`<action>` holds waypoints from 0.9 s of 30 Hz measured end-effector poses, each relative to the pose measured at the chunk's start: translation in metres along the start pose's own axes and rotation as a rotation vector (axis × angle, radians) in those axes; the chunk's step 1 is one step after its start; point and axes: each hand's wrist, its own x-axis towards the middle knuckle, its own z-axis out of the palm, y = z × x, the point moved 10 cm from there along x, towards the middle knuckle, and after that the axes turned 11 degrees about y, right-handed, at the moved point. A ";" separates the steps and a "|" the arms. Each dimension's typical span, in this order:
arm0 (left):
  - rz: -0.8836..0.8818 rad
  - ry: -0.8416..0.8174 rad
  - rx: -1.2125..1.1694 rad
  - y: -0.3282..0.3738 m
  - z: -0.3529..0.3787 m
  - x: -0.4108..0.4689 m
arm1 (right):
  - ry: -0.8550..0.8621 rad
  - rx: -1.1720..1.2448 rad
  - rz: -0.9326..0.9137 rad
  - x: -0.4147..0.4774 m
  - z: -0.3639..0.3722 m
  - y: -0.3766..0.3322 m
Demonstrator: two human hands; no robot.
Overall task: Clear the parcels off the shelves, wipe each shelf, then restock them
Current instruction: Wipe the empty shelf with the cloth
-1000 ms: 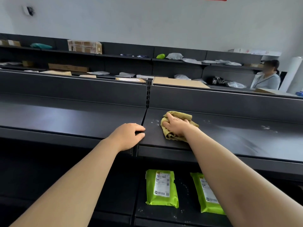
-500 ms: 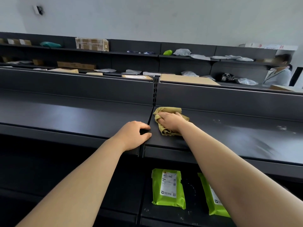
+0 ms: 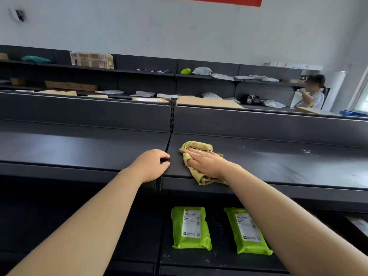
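A crumpled yellow cloth (image 3: 197, 146) lies on the dark upper shelf (image 3: 278, 166), just right of the seam between two shelf panels. My right hand (image 3: 207, 162) presses flat on the cloth with straight fingers, and part of the cloth hangs over the shelf's front edge. My left hand (image 3: 153, 165) rests on the shelf's front edge at the seam, its fingers curled over the edge. On the shelf below lie two green parcels (image 3: 191, 228) (image 3: 247, 232) with white labels; my right forearm covers part of the right one.
The upper shelf's left panel (image 3: 79, 150) holds nothing. Behind the shelf's back wall lie cardboard boxes (image 3: 207, 101) and grey bags on further shelving (image 3: 139, 84) along the wall. A person (image 3: 310, 94) stands at the far right.
My right hand has drawn the cloth back from the rear of the shelf toward its front edge, so the cloth now overhangs the edge. My left hand stays at the seam.
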 end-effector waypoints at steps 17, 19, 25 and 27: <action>-0.009 -0.120 0.157 0.027 0.046 0.044 | -0.050 -0.015 0.163 0.042 0.005 0.051; 0.017 -0.115 0.170 0.037 0.053 0.053 | -0.053 -0.008 0.155 0.054 0.006 0.053; 0.001 -0.091 0.157 0.045 0.070 0.072 | -0.059 0.011 0.177 0.080 0.010 0.083; -0.014 -0.089 0.160 0.043 0.072 0.075 | -0.060 0.009 0.213 0.083 0.009 0.101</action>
